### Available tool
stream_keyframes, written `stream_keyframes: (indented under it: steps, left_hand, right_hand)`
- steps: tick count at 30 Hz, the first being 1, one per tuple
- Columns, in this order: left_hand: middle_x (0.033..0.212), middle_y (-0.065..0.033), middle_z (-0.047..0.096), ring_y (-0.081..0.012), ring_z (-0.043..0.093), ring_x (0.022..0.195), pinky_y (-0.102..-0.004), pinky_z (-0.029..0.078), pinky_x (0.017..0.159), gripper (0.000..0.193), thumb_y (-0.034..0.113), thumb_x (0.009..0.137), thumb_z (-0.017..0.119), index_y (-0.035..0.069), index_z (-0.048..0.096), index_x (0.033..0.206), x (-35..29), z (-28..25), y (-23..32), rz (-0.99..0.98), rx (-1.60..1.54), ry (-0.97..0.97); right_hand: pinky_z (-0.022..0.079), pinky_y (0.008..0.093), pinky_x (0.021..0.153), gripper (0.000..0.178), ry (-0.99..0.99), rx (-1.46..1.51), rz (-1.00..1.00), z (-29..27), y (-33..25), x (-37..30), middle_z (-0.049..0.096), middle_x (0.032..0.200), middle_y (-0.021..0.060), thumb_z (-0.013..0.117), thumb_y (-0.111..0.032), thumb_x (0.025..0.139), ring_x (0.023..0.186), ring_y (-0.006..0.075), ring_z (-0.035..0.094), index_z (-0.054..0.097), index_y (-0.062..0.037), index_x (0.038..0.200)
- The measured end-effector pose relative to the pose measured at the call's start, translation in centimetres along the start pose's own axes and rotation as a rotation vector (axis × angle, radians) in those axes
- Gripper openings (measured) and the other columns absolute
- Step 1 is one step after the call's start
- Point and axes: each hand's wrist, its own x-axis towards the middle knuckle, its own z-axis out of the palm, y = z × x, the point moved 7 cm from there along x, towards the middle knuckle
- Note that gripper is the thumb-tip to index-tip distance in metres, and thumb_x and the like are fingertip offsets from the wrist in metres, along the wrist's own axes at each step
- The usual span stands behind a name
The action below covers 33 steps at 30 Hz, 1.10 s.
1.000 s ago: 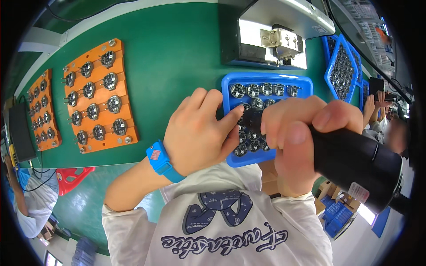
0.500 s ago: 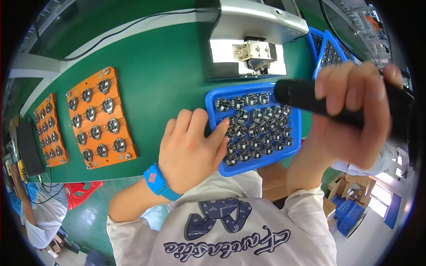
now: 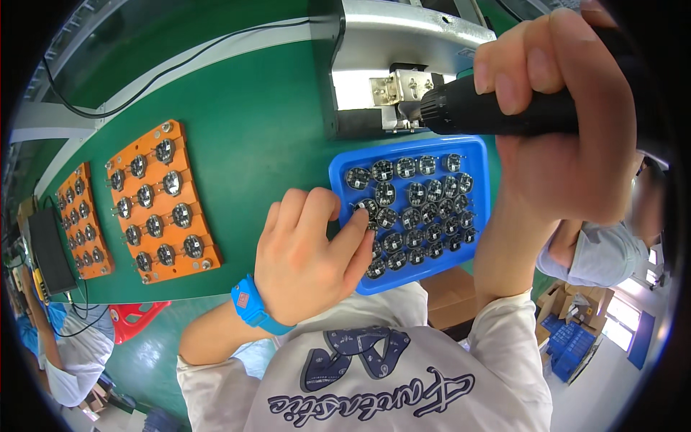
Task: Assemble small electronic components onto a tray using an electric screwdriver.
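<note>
My right hand point(image 3: 568, 137) is wrapped around a black electric screwdriver point(image 3: 471, 104). Its tip points left, at the metal bracket point(image 3: 414, 86) on the front of a silver machine point(image 3: 403, 32); whether they touch I cannot tell. A blue tray point(image 3: 336, 173) holds rows of small round circuit boards with silvery parts and thin pins. Over the tray's left rim reaches my left hand point(image 3: 306, 252), its index finger and thumb closed on a round circuit board point(image 3: 366, 207). The fingers partly cover that board. A blue band point(image 3: 252, 302) circles my left wrist.
Two orange fixture plates, a nearer one point(image 3: 134, 214) and a farther one point(image 3: 78, 237), carry round boards on the green table point(image 3: 252, 122). A black box point(image 3: 50, 248) and cables lie at the far left. Other people sit at both sides; a red stool point(image 3: 137, 317) stands below.
My right hand has carried the screwdriver forward and left, bringing its tip from over the tray to the machine's bracket. My left hand has shifted only slightly, with a board at its fingertips.
</note>
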Motion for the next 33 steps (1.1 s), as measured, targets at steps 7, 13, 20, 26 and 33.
stream_keyframes:
  steps: [7,13,20,26,33]
  left_hand:
    - [0.093,-0.0104,0.055,-0.0267,0.053,0.079,-0.0375,0.046,0.064,0.028,0.01,0.073,0.083,0.007,0.081,0.101,0.4,-0.4,0.0,-0.006,-0.03,0.007]
    - [0.096,-0.0076,0.054,-0.026,0.055,0.087,-0.0385,0.044,0.069,0.027,0.015,0.077,0.081,0.007,0.08,0.103,0.0,-0.1,-0.6,0.003,-0.075,0.0]
    - [0.097,-0.0077,0.055,-0.0264,0.056,0.086,-0.0386,0.045,0.069,0.027,0.013,0.078,0.081,0.008,0.08,0.104,0.4,0.0,-0.2,-0.018,-0.095,0.004]
    - [0.098,-0.0078,0.056,-0.0268,0.056,0.087,-0.0383,0.045,0.069,0.028,0.012,0.077,0.08,0.009,0.08,0.105,0.1,0.4,-0.4,-0.024,-0.105,0.015]
    - [0.098,-0.0079,0.056,-0.0268,0.057,0.087,-0.0385,0.045,0.07,0.03,0.012,0.076,0.081,0.009,0.08,0.106,0.1,0.2,-0.5,-0.031,-0.125,0.013]
  right_hand:
    - [0.051,0.0408,0.073,0.052,-0.106,-0.268,-0.027,0.3,-0.5,-0.4,0.051,0.086,0.0124,0.048,0.008,0.06,0.071,0.0208,0.054,0.056,0.0158,0.111]
    - [0.046,0.0384,0.068,0.03,-0.214,0.027,0.11,-0.7,-0.8,0.4,0.045,0.081,0.0077,0.051,0.004,0.068,0.068,0.0188,0.05,0.054,0.009,0.097]
    - [0.044,0.0403,0.07,0.007,-0.277,0.233,0.12,-3.4,1.5,3.0,0.046,0.082,0.0076,0.055,-0.005,0.087,0.072,0.0194,0.048,0.054,0.002,0.087]
    - [0.048,0.039,0.069,0.023,-0.178,-0.022,0.091,-0.9,1.5,2.6,0.046,0.082,0.0101,0.057,0.002,0.082,0.07,0.0189,0.049,0.055,0.01,0.103]
    - [0.05,0.0371,0.067,0.042,-0.019,-0.178,0.135,0.6,-0.8,1.5,0.047,0.08,0.0111,0.058,0.005,0.08,0.067,0.0181,0.049,0.056,0.0155,0.121]
